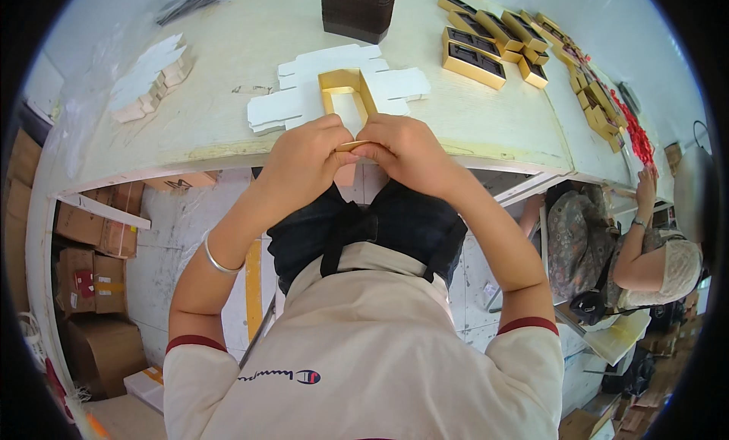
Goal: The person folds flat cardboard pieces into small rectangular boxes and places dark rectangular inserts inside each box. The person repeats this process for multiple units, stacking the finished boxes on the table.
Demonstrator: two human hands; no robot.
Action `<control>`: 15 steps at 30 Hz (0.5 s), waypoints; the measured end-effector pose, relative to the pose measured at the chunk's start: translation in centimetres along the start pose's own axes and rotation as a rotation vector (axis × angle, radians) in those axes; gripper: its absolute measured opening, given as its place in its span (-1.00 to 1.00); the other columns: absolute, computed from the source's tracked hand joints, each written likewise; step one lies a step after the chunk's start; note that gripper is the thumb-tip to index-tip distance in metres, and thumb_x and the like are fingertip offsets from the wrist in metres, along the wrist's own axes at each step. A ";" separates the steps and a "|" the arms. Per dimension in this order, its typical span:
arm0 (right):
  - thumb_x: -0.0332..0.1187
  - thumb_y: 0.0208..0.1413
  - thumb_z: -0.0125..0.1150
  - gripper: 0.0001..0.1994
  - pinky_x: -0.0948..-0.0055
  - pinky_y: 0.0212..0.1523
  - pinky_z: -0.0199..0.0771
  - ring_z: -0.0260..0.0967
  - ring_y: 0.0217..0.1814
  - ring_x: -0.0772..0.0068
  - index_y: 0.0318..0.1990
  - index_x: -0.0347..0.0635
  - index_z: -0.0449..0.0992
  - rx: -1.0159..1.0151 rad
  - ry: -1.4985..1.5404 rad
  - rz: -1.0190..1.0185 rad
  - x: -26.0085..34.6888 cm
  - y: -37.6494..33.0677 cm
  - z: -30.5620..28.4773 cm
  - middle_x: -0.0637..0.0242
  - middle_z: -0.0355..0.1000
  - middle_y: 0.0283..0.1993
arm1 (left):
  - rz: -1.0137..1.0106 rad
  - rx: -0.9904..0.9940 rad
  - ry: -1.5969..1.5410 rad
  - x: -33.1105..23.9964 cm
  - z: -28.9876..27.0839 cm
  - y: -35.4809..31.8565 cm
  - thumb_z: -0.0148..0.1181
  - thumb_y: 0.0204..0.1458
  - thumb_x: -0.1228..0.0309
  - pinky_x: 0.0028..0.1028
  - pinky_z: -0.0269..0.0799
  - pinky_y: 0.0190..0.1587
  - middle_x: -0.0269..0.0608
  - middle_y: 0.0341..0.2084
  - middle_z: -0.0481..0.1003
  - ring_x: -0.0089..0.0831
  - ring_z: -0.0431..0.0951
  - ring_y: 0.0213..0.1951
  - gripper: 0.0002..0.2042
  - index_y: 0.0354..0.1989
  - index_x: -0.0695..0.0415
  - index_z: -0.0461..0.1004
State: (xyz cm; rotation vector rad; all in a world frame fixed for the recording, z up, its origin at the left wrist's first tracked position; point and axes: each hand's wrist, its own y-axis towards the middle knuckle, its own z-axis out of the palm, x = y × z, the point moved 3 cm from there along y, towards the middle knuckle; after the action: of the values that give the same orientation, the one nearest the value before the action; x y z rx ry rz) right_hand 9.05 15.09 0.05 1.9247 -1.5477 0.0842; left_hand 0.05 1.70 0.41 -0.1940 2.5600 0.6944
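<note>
A gold cardboard box frame (367, 100) with standing walls and an open middle is held at its near end by both hands, at the table's front edge. My left hand (307, 153) pinches the near flap from the left. From the right, my right hand (406, 148) grips the same flap, the thumbs almost meeting. Under and behind the box lies a stack of flat, white-sided die-cut box blanks (296, 98). The fingers hide most of the near end.
Dark stacked trays (357, 15) stand beyond the blanks. Finished gold boxes with black inserts (474, 64) sit at right; more white blanks (152, 79) lie left. A co-worker (657, 265) sits at right near red ribbons (634, 129). Cartons (95, 277) fill the space under the table.
</note>
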 end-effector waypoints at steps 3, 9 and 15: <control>-0.35 0.03 0.21 -0.83 0.36 -0.33 0.38 0.39 -0.37 0.23 -0.26 -0.22 0.52 0.189 0.390 0.020 -0.6 1.2 -2.5 0.17 0.39 -0.40 | -0.011 0.060 0.015 0.2 -0.8 0.1 0.21 -0.08 0.43 -0.32 0.34 -0.38 -0.17 -0.52 0.37 -0.17 0.43 -0.40 -0.87 -0.45 0.22 0.43; -0.29 0.08 0.15 -0.75 0.48 -0.36 0.35 0.36 -0.38 0.42 -0.20 -0.30 0.49 0.090 -0.152 0.241 -5.6 5.4 -5.0 0.18 0.45 -0.33 | 0.076 0.093 0.112 -1.1 -1.6 0.6 0.23 -0.12 0.48 -0.31 0.32 -0.31 -0.13 -0.47 0.38 -0.14 0.39 -0.36 -0.86 -0.46 0.24 0.39; -0.37 -0.07 0.09 -0.83 0.45 -0.44 0.33 0.36 -0.56 0.47 -0.48 -0.34 0.42 0.566 -0.069 0.484 -6.4 8.6 -4.2 0.25 0.44 -0.61 | 0.082 0.183 0.178 -1.1 -2.7 1.0 0.34 -0.22 0.36 -0.34 0.31 -0.30 -0.14 -0.48 0.37 -0.14 0.39 -0.33 -0.73 -0.49 0.22 0.37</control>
State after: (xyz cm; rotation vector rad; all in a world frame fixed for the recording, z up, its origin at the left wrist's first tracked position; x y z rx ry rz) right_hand 0.92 22.01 4.42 1.9103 -2.1791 0.7384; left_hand -0.38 1.26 3.39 -0.0935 2.7972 0.4877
